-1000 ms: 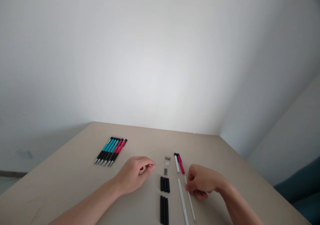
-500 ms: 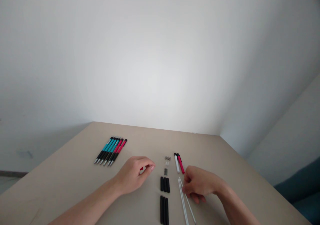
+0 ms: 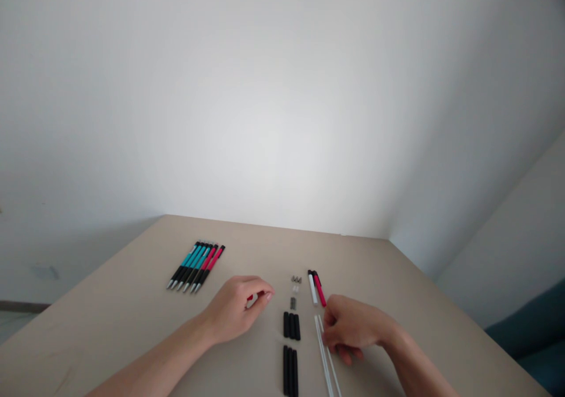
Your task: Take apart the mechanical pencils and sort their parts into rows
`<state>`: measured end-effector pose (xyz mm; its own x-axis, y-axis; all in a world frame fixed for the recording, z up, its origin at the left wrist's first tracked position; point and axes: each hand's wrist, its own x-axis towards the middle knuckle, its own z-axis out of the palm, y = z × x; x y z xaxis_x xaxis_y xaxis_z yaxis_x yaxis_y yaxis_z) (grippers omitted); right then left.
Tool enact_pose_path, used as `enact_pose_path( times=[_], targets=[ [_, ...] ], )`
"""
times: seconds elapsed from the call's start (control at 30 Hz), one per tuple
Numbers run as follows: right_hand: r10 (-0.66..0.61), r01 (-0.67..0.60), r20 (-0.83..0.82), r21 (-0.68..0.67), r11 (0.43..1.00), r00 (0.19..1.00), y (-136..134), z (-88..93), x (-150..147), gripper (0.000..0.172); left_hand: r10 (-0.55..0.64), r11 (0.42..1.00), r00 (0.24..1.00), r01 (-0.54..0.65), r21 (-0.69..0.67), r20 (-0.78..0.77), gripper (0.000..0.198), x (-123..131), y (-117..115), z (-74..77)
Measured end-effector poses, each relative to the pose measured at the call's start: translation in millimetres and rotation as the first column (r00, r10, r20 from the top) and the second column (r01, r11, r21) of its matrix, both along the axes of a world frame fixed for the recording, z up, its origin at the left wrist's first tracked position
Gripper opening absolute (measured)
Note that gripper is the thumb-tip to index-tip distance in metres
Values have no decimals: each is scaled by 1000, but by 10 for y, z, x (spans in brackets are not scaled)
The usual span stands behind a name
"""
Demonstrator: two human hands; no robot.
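Observation:
My left hand (image 3: 236, 306) rests on the beige table (image 3: 132, 314), fingers curled around a small red part that only peeks out at the fingertips. My right hand (image 3: 351, 326) lies to the right with fingers closed, pinching a thin white refill tube (image 3: 332, 367) and touching the other white tubes (image 3: 323, 356) beside it. Just beyond this hand lie a white and a red pen barrel (image 3: 315, 288). Between the hands are black grip sleeves (image 3: 291, 325) and more black sleeves (image 3: 289, 370) nearer me.
A row of several finished pens (image 3: 196, 266), teal and red, lies at the far left of the table. Small metal tips and springs (image 3: 295, 282) sit beyond the black sleeves. A white wall stands behind; a dark blue seat (image 3: 536, 341) is at the right.
My right hand has shifted slightly left, swinging the thin white tube over until it lies against the other tubes. My left hand has stayed still.

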<state>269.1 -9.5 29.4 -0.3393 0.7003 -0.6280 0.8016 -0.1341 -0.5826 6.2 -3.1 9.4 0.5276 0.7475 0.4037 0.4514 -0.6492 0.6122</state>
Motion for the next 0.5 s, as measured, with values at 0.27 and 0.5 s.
enact_pose_path(
  times=[0.27, 0.5],
  targets=[
    [4, -5, -28, -19, 1000, 1000, -10, 29, -12, 16, 6, 1000, 1000, -6, 10, -11, 22, 2, 16, -3],
    [14, -15, -43, -44, 999, 999, -22, 56, -32, 15, -3, 1000, 1000, 3, 16, -5, 24, 4, 4, 4]
  ],
)
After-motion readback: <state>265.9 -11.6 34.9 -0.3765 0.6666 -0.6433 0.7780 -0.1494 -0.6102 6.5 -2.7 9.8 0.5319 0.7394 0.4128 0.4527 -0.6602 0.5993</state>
